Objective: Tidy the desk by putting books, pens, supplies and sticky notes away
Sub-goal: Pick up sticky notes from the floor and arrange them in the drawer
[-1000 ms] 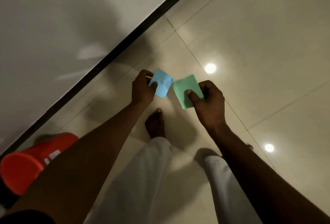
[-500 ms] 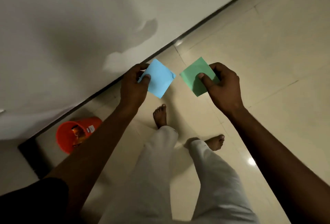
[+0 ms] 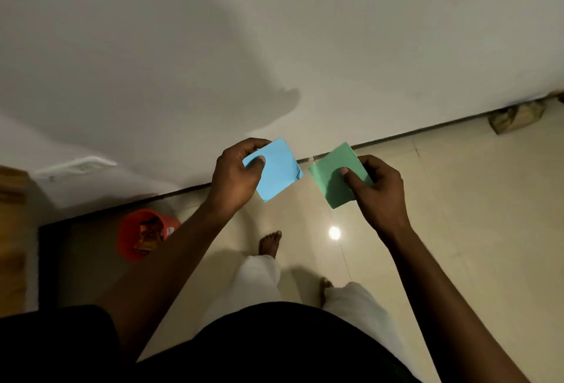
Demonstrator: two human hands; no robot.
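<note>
My left hand (image 3: 236, 176) pinches a blue sticky note pad (image 3: 277, 170) by its left corner, thumb on top. Just to its right, my right hand (image 3: 377, 187) pinches a green sticky note pad (image 3: 332, 178), thumb pressed on its face. Both pads are held in the air at about waist height, a small gap apart, in front of a white wall. I stand on a tiled floor, my bare feet visible below the hands.
An orange bin (image 3: 143, 234) with wrappers inside stands on the floor at lower left, near the wall. A white wall (image 3: 274, 47) fills the upper view. A wooden edge (image 3: 12, 230) shows at far left. A brown paper object (image 3: 515, 115) lies at the wall's base, far right.
The view has swung up toward the wall and the orange bin has come closer to the middle. Both hands still hold their pads, now slightly further apart and raised.
</note>
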